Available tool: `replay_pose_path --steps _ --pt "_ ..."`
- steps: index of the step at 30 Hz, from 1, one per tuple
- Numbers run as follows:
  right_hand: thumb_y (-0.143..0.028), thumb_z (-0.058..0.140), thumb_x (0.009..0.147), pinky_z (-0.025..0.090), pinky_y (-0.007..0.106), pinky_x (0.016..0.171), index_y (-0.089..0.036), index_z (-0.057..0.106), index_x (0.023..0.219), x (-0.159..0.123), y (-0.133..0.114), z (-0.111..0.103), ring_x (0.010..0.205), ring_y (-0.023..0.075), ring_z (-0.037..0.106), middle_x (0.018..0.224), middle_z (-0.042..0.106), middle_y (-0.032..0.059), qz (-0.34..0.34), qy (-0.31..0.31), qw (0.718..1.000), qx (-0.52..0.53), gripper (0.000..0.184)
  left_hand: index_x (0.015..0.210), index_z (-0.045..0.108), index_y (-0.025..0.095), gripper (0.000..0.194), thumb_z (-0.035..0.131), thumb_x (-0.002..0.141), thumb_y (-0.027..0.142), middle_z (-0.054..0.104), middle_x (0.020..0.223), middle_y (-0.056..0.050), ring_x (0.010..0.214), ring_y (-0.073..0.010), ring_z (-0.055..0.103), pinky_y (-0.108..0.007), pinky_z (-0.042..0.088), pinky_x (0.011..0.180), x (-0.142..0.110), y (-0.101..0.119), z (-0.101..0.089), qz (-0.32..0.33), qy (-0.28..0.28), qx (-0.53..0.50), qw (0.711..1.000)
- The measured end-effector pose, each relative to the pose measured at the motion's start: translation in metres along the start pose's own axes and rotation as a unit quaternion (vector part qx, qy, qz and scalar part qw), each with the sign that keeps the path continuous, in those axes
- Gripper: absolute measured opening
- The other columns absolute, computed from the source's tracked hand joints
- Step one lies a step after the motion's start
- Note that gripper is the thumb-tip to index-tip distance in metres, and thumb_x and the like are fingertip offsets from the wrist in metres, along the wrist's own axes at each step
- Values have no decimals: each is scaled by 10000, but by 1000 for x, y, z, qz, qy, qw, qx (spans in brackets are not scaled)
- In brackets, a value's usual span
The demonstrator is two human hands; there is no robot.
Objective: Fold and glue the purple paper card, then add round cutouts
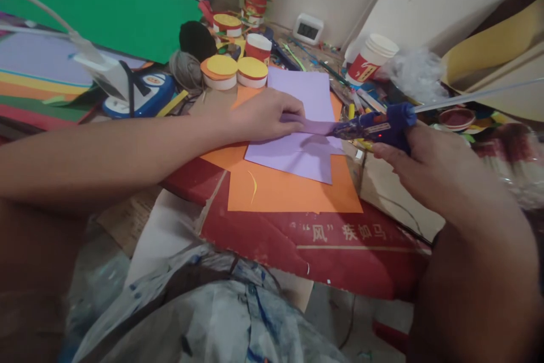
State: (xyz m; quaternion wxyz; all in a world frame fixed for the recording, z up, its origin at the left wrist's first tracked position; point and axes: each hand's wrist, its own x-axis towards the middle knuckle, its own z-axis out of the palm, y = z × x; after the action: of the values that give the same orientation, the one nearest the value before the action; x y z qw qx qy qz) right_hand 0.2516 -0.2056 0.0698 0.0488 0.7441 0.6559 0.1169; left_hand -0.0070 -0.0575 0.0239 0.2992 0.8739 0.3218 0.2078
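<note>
My left hand is closed on one end of a narrow purple strip, held over a purple sheet. That sheet lies on an orange sheet. My right hand grips a blue hot glue gun, its red light lit and a clear glue stick jutting from the back. The gun's nozzle points left and meets the strip's right end; whether glue is coming out cannot be seen. A thin yellow sliver of paper rests on the orange sheet.
Two yellow-topped paper rounds stand behind the sheets, near grey yarn. A paper cup and a small digital clock are farther back. Left are a blue power strip and green sheet. Red cardboard forms the front edge.
</note>
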Motion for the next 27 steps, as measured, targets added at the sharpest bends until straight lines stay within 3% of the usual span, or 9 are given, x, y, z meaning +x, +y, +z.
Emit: replay_pose_path --steps 4,7,9,12,15,21,23,27 --pt "-424 554 1011 393 377 641 -240 546 899 0 -17 2 864 373 725 930 751 191 8 10 998 66 215 879 799 178 122 706 881 257 745 898 9 982 -212 711 -290 462 886 0 0 -1 -8 20 7 1000" --pt "-404 544 999 499 374 720 -225 626 983 0 -35 5 922 330 732 998 775 145 -45 28 974 218 198 860 800 172 121 717 880 257 729 842 7 953 -206 704 -272 445 832 1 -2 -1 -16 19 -5 1000" --pt "-415 520 1012 510 375 746 -226 631 991 0 -38 6 918 312 721 1010 774 136 -69 37 966 248 220 857 800 168 121 716 877 252 716 812 6 946 -205 699 -265 436 809 1 -4 0 -22 21 -11 999" --pt "-435 563 1004 436 367 681 -255 517 835 -1 -28 3 782 289 659 843 709 126 -12 16 987 156 251 852 796 164 118 705 859 239 716 813 8 947 -204 692 -265 435 806 3 -5 0 -26 25 -21 999" --pt "-432 563 1004 326 359 635 -291 387 818 -1 -12 -2 682 257 558 752 611 86 36 0 996 77 293 856 791 160 142 689 847 259 723 818 9 920 -193 682 -271 438 810 5 -8 0 -22 27 -21 999" --pt "-380 570 981 299 341 630 -300 340 804 -1 -7 -13 636 222 437 735 526 40 58 -22 996 60 301 928 807 168 241 648 856 334 761 865 0 856 -171 672 -280 445 794 6 -16 0 23 26 18 999" --pt "-404 574 983 300 339 626 -299 349 808 -2 -10 -16 643 233 451 753 549 50 72 -37 995 49 303 935 811 169 257 644 858 348 769 875 -9 850 -172 671 -285 450 795 6 -18 0 33 24 25 999" --pt "-401 545 997 305 349 652 -297 335 827 -4 -14 -17 787 302 614 880 670 134 71 -35 997 27 289 945 814 167 279 633 872 366 768 873 -20 863 -180 672 -289 450 807 5 -16 -1 39 18 38 998"
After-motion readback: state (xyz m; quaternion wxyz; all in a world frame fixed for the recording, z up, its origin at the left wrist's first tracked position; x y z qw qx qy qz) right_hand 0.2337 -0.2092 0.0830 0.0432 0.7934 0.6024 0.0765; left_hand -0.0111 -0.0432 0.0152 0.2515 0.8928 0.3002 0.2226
